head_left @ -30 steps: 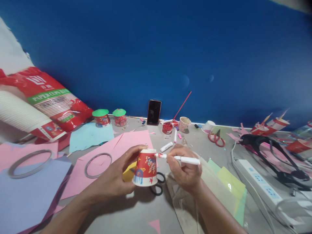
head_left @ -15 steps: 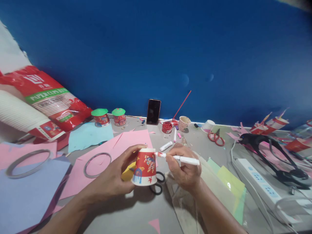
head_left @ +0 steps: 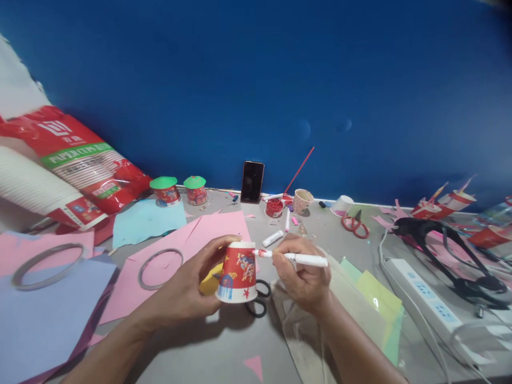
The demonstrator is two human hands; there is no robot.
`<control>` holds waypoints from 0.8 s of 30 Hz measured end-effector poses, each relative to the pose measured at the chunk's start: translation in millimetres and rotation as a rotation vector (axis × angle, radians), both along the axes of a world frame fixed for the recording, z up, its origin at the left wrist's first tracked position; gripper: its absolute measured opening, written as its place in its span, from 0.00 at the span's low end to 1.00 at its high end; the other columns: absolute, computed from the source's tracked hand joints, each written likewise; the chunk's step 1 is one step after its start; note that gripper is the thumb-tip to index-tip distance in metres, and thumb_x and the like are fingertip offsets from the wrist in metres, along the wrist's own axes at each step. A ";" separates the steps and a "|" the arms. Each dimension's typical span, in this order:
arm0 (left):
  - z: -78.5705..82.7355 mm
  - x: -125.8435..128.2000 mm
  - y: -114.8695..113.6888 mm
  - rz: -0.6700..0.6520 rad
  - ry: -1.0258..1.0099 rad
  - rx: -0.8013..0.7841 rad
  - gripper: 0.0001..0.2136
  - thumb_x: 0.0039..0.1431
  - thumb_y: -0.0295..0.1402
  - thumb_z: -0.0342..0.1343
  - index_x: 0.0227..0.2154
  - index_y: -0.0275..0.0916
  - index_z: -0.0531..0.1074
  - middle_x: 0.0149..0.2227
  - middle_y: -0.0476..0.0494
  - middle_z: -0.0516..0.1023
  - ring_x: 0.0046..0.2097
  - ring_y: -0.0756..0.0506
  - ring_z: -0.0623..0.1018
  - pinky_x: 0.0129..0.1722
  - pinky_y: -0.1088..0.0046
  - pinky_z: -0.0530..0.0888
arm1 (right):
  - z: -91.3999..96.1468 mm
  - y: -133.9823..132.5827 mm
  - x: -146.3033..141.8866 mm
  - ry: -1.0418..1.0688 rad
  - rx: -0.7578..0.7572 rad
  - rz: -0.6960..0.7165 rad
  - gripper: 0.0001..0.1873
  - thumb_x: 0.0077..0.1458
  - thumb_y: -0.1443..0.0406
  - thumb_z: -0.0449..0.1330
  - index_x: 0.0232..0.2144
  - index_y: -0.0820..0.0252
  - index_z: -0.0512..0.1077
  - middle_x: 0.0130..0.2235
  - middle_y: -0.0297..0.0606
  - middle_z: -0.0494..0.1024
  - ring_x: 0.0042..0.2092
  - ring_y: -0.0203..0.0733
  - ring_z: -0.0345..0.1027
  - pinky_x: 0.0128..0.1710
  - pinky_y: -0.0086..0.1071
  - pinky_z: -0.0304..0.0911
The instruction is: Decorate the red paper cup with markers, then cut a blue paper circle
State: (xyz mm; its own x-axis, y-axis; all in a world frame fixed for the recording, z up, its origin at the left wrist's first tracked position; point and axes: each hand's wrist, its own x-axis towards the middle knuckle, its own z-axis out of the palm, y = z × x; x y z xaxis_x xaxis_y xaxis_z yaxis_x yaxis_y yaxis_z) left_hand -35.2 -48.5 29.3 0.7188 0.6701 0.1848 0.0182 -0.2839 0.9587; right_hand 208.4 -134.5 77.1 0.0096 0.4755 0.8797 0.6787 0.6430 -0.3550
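My left hand [head_left: 188, 290] is wrapped round an upside-down red paper cup [head_left: 238, 272] with a printed picture, lifted a little above the grey table [head_left: 192, 352]. My right hand [head_left: 303, 276] grips a white marker [head_left: 298, 258] with a red tip. The tip touches the cup's upper right side near its base. Black scissors [head_left: 258, 298] lie on the table just behind and below the cup. A yellow paper piece [head_left: 210, 280] lies under the cup's left side.
Pink paper [head_left: 188, 240] with a metal ring [head_left: 160, 261] lies to the left; another ring [head_left: 44, 264] rests on lilac paper. A red bag of paper cups [head_left: 76, 160], two green-topped cups [head_left: 166, 189], a phone [head_left: 253, 182], red scissors [head_left: 355, 226] and a power strip [head_left: 424, 290] surround the spot.
Both hands with the cup and marker stay almost still; the cup has turned very slightly in my left hand.
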 end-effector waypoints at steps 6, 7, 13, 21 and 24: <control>1.9 0.8 -0.2 0.019 0.006 -0.002 0.41 0.54 0.28 0.73 0.70 0.51 0.66 0.74 0.35 0.71 0.75 0.28 0.71 0.74 0.45 0.70 | 1.3 -1.8 -1.1 0.003 -0.037 0.046 0.10 0.64 0.74 0.59 0.33 0.54 0.72 0.26 0.32 0.79 0.25 0.37 0.72 0.27 0.30 0.65; 2.3 0.7 -0.1 0.020 0.008 -0.003 0.41 0.54 0.28 0.73 0.70 0.51 0.66 0.74 0.35 0.72 0.75 0.27 0.71 0.74 0.45 0.70 | 1.6 -2.0 -1.0 0.004 -0.041 0.052 0.10 0.64 0.74 0.60 0.33 0.54 0.72 0.26 0.31 0.79 0.25 0.37 0.72 0.27 0.30 0.65; 1.6 -0.2 1.9 0.061 0.066 0.083 0.41 0.55 0.29 0.71 0.71 0.52 0.64 0.73 0.36 0.72 0.74 0.28 0.72 0.73 0.46 0.72 | 3.1 -2.2 -2.2 0.003 -0.025 0.062 0.10 0.64 0.74 0.60 0.33 0.54 0.73 0.26 0.32 0.79 0.25 0.39 0.72 0.27 0.31 0.67; 10.6 2.8 -1.7 0.095 0.095 0.118 0.40 0.53 0.27 0.70 0.69 0.52 0.67 0.70 0.40 0.75 0.72 0.30 0.75 0.69 0.53 0.76 | -0.3 -0.5 -3.6 0.005 0.007 0.038 0.10 0.63 0.74 0.61 0.34 0.54 0.74 0.26 0.31 0.80 0.25 0.39 0.73 0.28 0.31 0.69; 9.5 2.2 -1.9 0.086 0.077 0.116 0.40 0.53 0.26 0.69 0.69 0.52 0.66 0.71 0.40 0.75 0.73 0.30 0.74 0.70 0.53 0.75 | -0.8 0.0 -2.3 0.009 0.023 -0.012 0.10 0.64 0.74 0.60 0.34 0.54 0.74 0.26 0.31 0.79 0.25 0.39 0.74 0.27 0.32 0.69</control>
State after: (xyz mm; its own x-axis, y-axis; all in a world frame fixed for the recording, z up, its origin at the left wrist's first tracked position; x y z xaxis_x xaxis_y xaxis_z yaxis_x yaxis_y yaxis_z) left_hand -32.9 -50.5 38.8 0.6749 0.7072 0.2109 0.1198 -0.3870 0.9143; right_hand 206.1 -134.5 76.3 0.0233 0.4551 0.8901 0.6835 0.6425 -0.3464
